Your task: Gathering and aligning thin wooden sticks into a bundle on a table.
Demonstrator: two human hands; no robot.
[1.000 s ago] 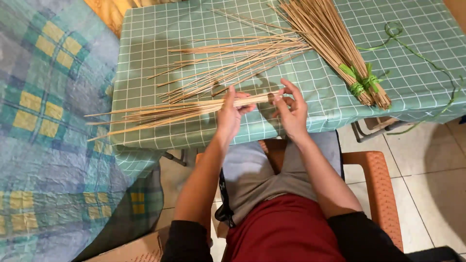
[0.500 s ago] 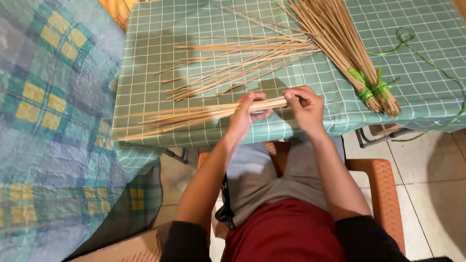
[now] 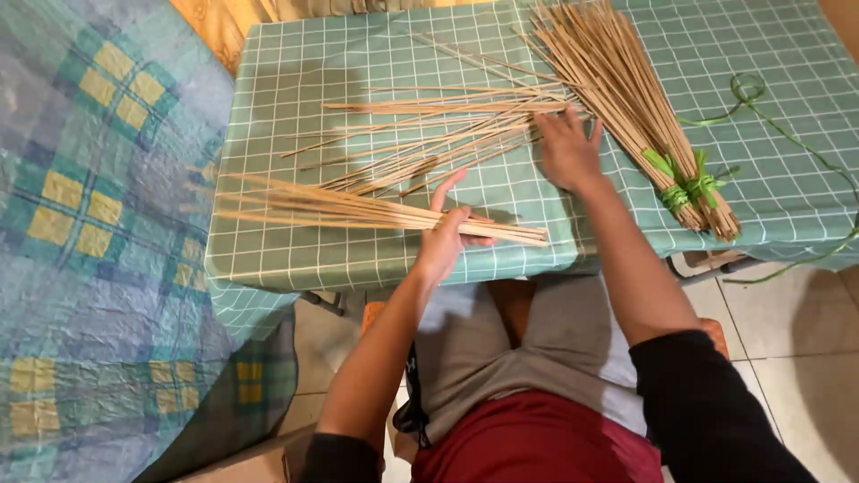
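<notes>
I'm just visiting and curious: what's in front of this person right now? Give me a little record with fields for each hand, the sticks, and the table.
left hand: grip closed around a bundle of thin sticks, held level above the table
right hand: flat, fingers spread, resting on the loose sticks
tied bundle: bound with green ribbon, lying to the right of the right hand
table: covered in a green checked cloth
loose ribbon: trailing to the far right edge

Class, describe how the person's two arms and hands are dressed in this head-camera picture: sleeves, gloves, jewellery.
Both forearms are bare, with black sleeves pushed up to about the elbow. The left hand and right hand wear no gloves; no rings, watch or bracelets are visible.
</notes>
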